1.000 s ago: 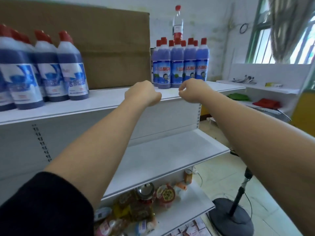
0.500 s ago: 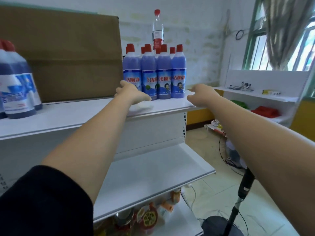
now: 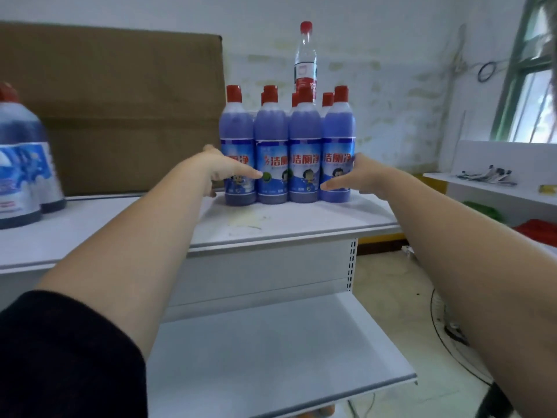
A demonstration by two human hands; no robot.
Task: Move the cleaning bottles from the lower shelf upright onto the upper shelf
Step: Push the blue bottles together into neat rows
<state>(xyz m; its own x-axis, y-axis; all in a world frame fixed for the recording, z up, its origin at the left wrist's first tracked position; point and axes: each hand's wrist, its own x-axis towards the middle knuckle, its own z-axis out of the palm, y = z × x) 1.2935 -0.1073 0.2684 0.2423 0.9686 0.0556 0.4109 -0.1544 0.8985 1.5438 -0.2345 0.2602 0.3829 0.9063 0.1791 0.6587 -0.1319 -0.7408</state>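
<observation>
Head view, and the cleaning bottles stand upright in a tight cluster on the upper shelf, red caps up, long axes vertical, labels facing us. They sit dead ahead and squarely between the two hands. The left hand lies with fingers straight across the front of the leftmost bottle, fingertip touching the next label. The right hand is flat and spread against the rightmost bottle, fingers reaching across its lower front. Neither one grips anything, and both are equally near, one at each flank. It looks like a squeeze inward to tidy the row is what comes next. The part of the lower shelf in view shows bare white. A tall clear bottle rises behind the cluster, more blue bottles stand blurred at far left, and brown cardboard backs the shelf.
</observation>
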